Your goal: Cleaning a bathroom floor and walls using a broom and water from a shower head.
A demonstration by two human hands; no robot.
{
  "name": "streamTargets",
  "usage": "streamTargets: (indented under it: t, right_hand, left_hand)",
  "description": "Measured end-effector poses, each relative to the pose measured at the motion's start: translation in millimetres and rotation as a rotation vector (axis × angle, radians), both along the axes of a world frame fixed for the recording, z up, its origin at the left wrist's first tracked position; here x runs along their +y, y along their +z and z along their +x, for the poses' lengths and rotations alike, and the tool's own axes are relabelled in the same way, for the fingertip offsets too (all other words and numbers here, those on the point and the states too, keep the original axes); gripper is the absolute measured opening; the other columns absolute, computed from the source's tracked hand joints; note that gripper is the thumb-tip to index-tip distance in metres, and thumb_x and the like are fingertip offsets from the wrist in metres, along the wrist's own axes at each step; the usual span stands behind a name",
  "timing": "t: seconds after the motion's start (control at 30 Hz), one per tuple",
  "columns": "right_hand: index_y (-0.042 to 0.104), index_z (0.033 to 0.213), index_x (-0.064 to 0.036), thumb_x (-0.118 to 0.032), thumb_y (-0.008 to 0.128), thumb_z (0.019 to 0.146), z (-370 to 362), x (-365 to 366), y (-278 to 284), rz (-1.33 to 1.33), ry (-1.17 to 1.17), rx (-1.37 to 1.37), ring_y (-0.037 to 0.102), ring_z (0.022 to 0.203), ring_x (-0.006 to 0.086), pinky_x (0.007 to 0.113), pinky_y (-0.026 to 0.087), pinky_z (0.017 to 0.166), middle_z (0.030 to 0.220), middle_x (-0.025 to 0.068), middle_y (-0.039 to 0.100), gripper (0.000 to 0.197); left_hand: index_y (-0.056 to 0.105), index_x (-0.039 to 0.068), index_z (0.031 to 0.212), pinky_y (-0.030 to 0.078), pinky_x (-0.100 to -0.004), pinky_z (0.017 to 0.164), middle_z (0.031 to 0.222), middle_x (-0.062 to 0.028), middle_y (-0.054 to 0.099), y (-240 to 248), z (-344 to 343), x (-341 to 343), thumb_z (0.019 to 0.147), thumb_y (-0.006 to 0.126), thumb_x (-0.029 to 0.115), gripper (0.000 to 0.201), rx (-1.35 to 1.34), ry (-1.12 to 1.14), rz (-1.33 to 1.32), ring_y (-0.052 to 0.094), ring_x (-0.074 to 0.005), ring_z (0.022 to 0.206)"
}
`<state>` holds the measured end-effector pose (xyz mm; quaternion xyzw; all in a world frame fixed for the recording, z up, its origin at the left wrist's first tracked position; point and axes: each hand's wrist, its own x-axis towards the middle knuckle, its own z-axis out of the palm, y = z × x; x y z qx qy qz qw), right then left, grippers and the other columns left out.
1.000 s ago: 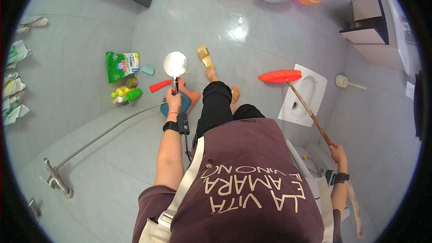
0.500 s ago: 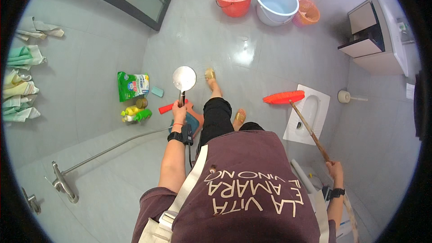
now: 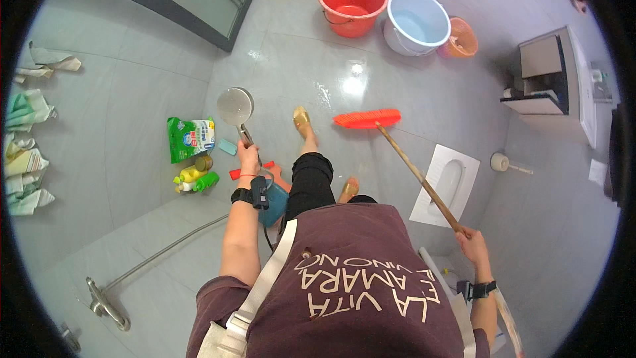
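Observation:
My left hand (image 3: pixel 249 158) is closed around the handle of a round shower head (image 3: pixel 235 106), whose metal hose (image 3: pixel 165 250) runs back to a wall tap. The disc hangs above the floor near a green detergent bag. On my right, my right hand (image 3: pixel 473 246) grips the wooden handle of a broom (image 3: pixel 424 182). Its orange-red bristle head (image 3: pixel 368 119) rests on the wet floor ahead of my right foot. The handle's far end passes back beside my forearm.
A white squat toilet (image 3: pixel 445 185) is set in the floor at right. Red (image 3: pixel 352 26) and pale blue (image 3: pixel 397 43) buckets stand ahead beside an orange bin (image 3: pixel 466 48). Several bottles (image 3: pixel 192 176) and a blue-and-orange dustpan (image 3: pixel 275 202) lie left. A cabinet (image 3: pixel 550 113) hangs right; a door (image 3: pixel 199 0) stands ahead left.
The broom head has swept left, away from the toilet's edge to the floor ahead of my feet. My left hand has shifted the shower head left, and its disc is tilted differently.

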<state>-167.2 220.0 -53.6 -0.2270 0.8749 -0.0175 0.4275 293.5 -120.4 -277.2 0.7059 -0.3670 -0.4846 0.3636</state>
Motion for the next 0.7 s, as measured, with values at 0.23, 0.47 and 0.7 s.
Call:
streamTargets:
  t: [0.23, 0.47, 0.7]
  right_hand:
    - [0.056, 0.093, -0.0061, -0.021, 0.053, 0.072, 37, -175, 2, -0.097, 0.207, 0.07, 0.054, 0.063, 0.0282, 0.033, 0.041, 0.058, 0.065, 0.015, 0.055, 0.026]
    - [0.056, 0.094, -0.0104, -0.023, 0.053, 0.072, 75, -340, 14, -0.099, 0.423, 0.186, 0.055, 0.067, 0.0286, 0.035, 0.042, 0.059, 0.069, 0.0144, 0.057, 0.026]
    - [0.055, 0.094, -0.0123, -0.024, 0.052, 0.072, 78, -447, -5, -0.206, 0.561, 0.203, 0.054, 0.07, 0.0302, 0.038, 0.042, 0.06, 0.072, 0.015, 0.056, 0.025]
  left_hand:
    - [0.04, 0.003, 0.098, 0.037, -0.0236, 0.061, 0.08, -0.004, 0.043, 22, 6, -93, 0.063, 0.046, -0.005, 0.037, 0.222, 0.124, 0.066, 0.043, -0.0133, 0.069]
    - [0.039, 0.005, 0.094, 0.038, -0.0234, 0.062, 0.077, -0.0036, 0.042, 32, 27, -199, 0.062, 0.045, -0.009, 0.035, 0.378, 0.221, 0.038, 0.044, -0.0132, 0.069]
    - [0.038, 0.004, 0.097, 0.039, -0.0238, 0.063, 0.08, -0.0037, 0.041, 43, 25, -270, 0.061, 0.046, -0.009, 0.039, 0.369, 0.222, 0.009, 0.044, -0.0135, 0.071]
